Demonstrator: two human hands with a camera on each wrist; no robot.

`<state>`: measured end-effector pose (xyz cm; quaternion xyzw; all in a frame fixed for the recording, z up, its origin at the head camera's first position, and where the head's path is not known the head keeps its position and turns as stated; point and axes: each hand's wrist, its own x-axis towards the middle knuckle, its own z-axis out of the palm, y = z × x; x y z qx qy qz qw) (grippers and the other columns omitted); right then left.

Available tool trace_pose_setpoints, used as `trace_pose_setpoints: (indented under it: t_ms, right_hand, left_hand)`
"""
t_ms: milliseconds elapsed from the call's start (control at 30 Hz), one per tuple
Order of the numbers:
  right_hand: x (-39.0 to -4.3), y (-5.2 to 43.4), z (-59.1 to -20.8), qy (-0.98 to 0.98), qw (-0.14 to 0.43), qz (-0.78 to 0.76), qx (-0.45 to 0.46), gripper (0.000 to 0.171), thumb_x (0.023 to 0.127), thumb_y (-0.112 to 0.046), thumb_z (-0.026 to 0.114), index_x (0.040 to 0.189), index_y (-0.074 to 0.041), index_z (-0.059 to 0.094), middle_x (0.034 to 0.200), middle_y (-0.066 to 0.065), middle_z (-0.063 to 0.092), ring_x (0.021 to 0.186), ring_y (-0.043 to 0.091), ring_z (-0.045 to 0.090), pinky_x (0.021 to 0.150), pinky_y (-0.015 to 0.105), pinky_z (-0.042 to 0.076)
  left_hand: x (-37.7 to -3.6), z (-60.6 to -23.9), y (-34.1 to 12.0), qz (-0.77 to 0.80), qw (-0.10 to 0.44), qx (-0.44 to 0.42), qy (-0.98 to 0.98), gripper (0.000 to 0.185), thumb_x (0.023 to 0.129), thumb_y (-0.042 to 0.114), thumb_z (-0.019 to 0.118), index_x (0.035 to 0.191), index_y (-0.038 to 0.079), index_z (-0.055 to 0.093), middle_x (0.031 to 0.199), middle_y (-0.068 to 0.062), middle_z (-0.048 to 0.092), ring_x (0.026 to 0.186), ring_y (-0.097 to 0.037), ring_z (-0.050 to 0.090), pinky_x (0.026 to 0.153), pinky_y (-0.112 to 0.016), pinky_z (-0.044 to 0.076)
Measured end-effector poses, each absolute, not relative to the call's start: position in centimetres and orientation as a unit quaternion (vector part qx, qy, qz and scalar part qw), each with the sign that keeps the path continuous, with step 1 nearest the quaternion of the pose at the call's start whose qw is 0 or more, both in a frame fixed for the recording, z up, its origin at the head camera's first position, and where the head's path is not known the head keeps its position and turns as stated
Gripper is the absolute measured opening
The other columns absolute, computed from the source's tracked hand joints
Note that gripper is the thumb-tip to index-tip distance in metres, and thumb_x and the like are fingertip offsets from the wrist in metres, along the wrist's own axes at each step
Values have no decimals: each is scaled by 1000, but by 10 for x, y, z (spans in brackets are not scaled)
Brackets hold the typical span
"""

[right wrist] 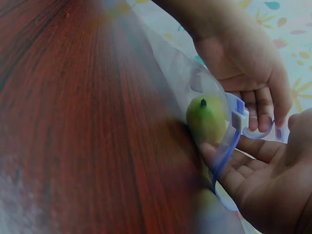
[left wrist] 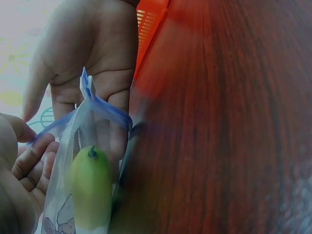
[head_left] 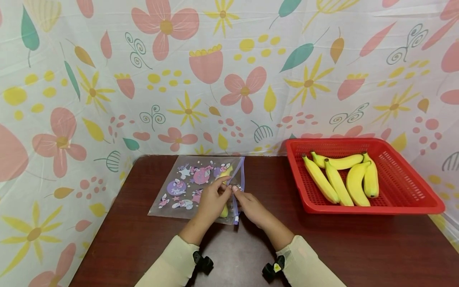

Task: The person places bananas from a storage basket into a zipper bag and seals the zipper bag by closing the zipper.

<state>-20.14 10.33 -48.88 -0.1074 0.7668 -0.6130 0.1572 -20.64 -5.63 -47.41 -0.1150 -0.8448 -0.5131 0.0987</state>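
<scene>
A clear slider zip bag [head_left: 168,203] with pink and purple cartoon prints lies on the table, its purple zip edge on the right. Inside it is a yellow-green banana [left wrist: 91,187], its dark-tipped end toward the wrist cameras. My left hand [head_left: 211,199] lies over the bag near the zip and pinches its edge between thumb and fingers. From the other side my right hand [head_left: 254,208] pinches the same edge, fingertips close to the left hand's. The white slider [right wrist: 239,119] sits at the near end of the zip, where the strip bows apart.
To the right stands a red plastic basket [head_left: 303,195] holding several bananas [head_left: 353,183]. The table [head_left: 143,247] is dark brown wood. A flower-printed cloth [head_left: 215,119] hangs along the back and sides.
</scene>
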Motion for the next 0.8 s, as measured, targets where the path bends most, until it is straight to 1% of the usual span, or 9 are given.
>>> trace_pose_setpoints:
  t_ms: [167, 300, 500, 633, 733, 800]
  right_hand:
    - [-202, 104, -488, 764, 155, -617, -112, 67, 110, -47, 29, 143, 8, 50, 141, 27, 57, 127, 39, 60, 101, 49, 54]
    - [-201, 105, -484, 769, 147, -611, -117, 64, 110, -44, 30, 142, 6, 52, 139, 26, 59, 125, 38, 61, 99, 49, 55]
    - [-202, 108, -480, 789, 124, -588, -126, 60, 110, -44, 31, 141, 1, 56, 141, 19, 60, 126, 36, 61, 95, 44, 56]
    - [-203, 111, -480, 799, 111, -575, -134, 56, 110, -41, 34, 141, -1, 57, 141, 17, 60, 126, 34, 61, 95, 44, 57]
    - [-204, 113, -479, 810, 94, -563, -137, 49, 110, -36, 38, 137, -2, 61, 134, 19, 65, 119, 33, 64, 92, 43, 57]
    - [-205, 114, -478, 814, 85, -559, -136, 43, 109, -33, 42, 132, -4, 64, 128, 18, 68, 114, 31, 66, 91, 43, 57]
  left_hand:
    - [-207, -475, -56, -513, 98, -110, -845, 34, 96, 17, 63, 129, 12, 68, 83, 1, 72, 67, -5, 61, 63, -21, 52]
    - [-207, -474, -57, -511, 103, -109, -846, 33, 97, 19, 65, 129, 12, 68, 84, 0, 73, 67, -5, 60, 63, -21, 51]
    - [-207, -474, -57, -510, 108, -114, -846, 33, 97, 18, 64, 129, 10, 68, 83, -1, 73, 66, -5, 60, 62, -22, 51]
    - [-208, -475, -58, -507, 104, -109, -849, 33, 98, 20, 63, 129, 12, 68, 83, 1, 72, 66, -5, 59, 63, -22, 51]
    - [-208, -475, -58, -505, 102, -103, -851, 33, 98, 21, 63, 130, 15, 68, 84, 2, 72, 67, -5, 59, 64, -22, 51]
    - [-208, -476, -58, -503, 101, -102, -852, 33, 98, 21, 63, 130, 16, 68, 84, 2, 72, 68, -5, 59, 64, -22, 51]
